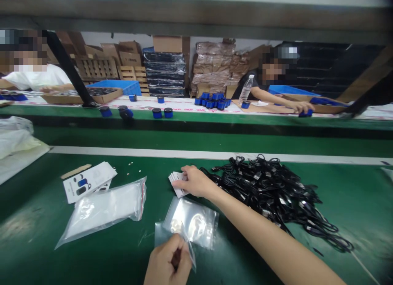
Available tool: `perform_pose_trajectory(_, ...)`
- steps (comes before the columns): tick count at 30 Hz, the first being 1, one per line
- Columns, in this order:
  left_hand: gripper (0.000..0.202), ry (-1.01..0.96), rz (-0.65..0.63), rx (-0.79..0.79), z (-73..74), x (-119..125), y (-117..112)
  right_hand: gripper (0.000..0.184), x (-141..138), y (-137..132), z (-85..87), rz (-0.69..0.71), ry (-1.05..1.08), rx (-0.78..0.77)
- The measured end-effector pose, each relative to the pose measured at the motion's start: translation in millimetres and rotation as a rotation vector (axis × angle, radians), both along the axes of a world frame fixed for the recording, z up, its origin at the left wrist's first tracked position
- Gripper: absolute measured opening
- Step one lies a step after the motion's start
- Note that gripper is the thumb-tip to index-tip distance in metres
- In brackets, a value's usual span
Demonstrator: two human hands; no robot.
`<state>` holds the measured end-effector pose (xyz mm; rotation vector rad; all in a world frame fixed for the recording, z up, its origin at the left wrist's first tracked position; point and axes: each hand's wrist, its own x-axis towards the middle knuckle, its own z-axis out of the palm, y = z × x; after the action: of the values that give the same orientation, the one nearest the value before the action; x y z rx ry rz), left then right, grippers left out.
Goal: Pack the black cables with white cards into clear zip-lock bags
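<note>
Across a green worktop [123, 256], a white strip [141, 154] runs nearly side to side, with more green surface stretching beyond it toward a ledge [190, 117]. Green surface also reaches to the near left corner, and a narrower band separates a zip bag [107, 207] of white contents, left of center, from the work at the middle. On the right, a heap of black cables [264, 187] spreads from the strip toward the near right corner, hemming in the right forearm. White plastic [18, 146] bulges over the left edge, and printed leaflets [89, 180] lie partly under the zip bag.

Near the middle of the near edge, the person's left hand [168, 262] is closed narrow, thumb and fingers pinching a clear bag [159, 232] beside a flat stack of clear bags [196, 223]. The right hand [195, 180], half open, reaches over a fanned pile of small cards [176, 183] just beyond that stack, its thumb on the cards; whether they are gripped or merely touched cannot be told. Across the ledge, a co-worker's hand [302, 107] touches a blue-and-black cylinder [306, 113].
</note>
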<state>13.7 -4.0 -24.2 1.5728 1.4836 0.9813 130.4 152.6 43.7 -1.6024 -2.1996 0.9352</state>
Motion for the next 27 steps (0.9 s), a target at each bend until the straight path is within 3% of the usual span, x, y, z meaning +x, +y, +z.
perform_pose_trajectory(6, 0.028, -0.039, 0.008, -0.030, -3.5, -1, -1, 0.028, 12, 6, -4.8, 0.068, 0.033, -0.090)
perform_pose_trajectory(12, 0.032, -0.050, 0.013, -0.095, -0.9, -2, -1, 0.025, 17, 6, 7.4, -0.033, 0.027, -0.037)
perform_pose_trajectory(14, 0.035, -0.088, 0.038, -0.140, 7.0, 0, 0, 0.015, 26, -9, 18.7, -0.072, 0.030, 0.045)
perform_pose_trajectory(18, 0.041, -0.217, 0.114, -0.263, 25.3, 6, 4, 0.019, 54, -70, 31.5, -0.087, 0.070, 0.232)
perform_pose_trajectory(20, 0.043, -0.273, 0.160, -0.285, 31.1, 7, 6, 0.019, 67, -105, 22.5, -0.032, 0.119, 0.375)
perform_pose_trajectory(22, 0.044, -0.309, 0.217, -0.293, 33.4, 5, 8, 0.016, 72, -133, 3.0, 0.110, 0.118, 0.439)
perform_pose_trajectory(25, 0.043, -0.254, 0.278, -0.299, 31.4, -2, 7, 0.017, 61, -154, -31.9, 0.114, 0.214, 0.670)
perform_pose_trajectory(27, 0.042, -0.144, 0.296, -0.232, 27.8, -5, 5, 0.029, 47, -154, -49.3, 0.040, 0.278, 0.821)
